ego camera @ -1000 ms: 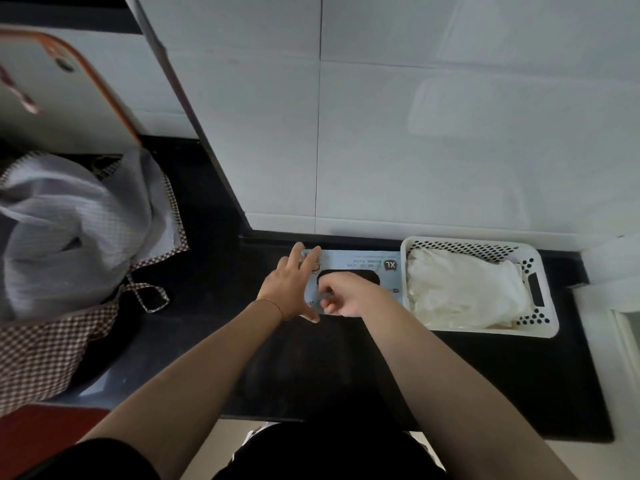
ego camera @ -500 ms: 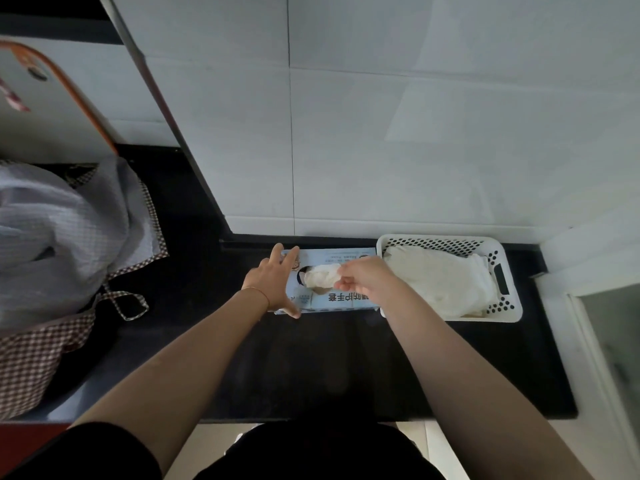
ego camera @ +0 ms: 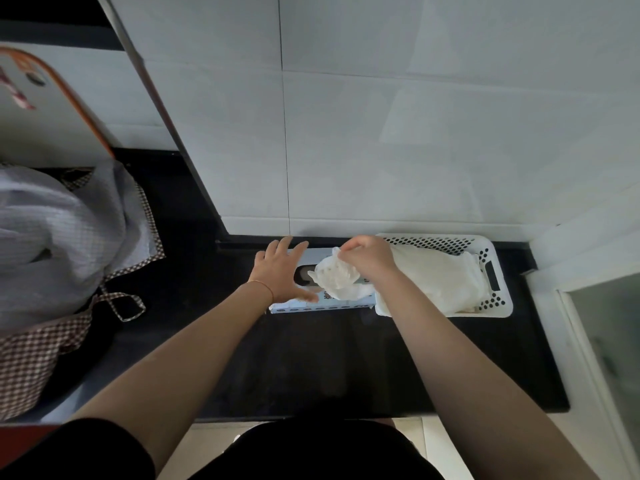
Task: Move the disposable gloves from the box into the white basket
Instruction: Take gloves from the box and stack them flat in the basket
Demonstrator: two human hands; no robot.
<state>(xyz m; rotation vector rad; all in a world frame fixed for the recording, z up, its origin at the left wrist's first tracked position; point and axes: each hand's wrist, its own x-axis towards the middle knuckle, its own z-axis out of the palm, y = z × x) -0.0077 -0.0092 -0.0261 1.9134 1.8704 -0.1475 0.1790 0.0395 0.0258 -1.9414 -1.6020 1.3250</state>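
- Right hand (ego camera: 367,258) is pinching a white disposable glove (ego camera: 337,276) at its top end. Half a second ago the glove was only just poking out of the slot; now most of it hangs free above the glove box (ego camera: 320,303).
- Can't tell whether its lower end has cleared the slot or is dragging a second glove.
- Left hand (ego camera: 281,271) is flat on the left part of the box top, fingers straight and spread, pressing down and gripping nothing. Same spot as a second ago, so the box hasn't lifted with the pull.
- The box lies along the back edge of the black countertop (ego camera: 311,362), against the wall tiles, with its right end touching the white basket (ego camera: 498,308).
- The basket sits at the back right of the countertop and already holds a pile of white gloves (ego camera: 440,278).
- Meaning: extraction looks nearly done. My guess for the next move is a short carry right over the basket rim, then release.
- Risk: thin film may snag in the slot or cling to my fingers.
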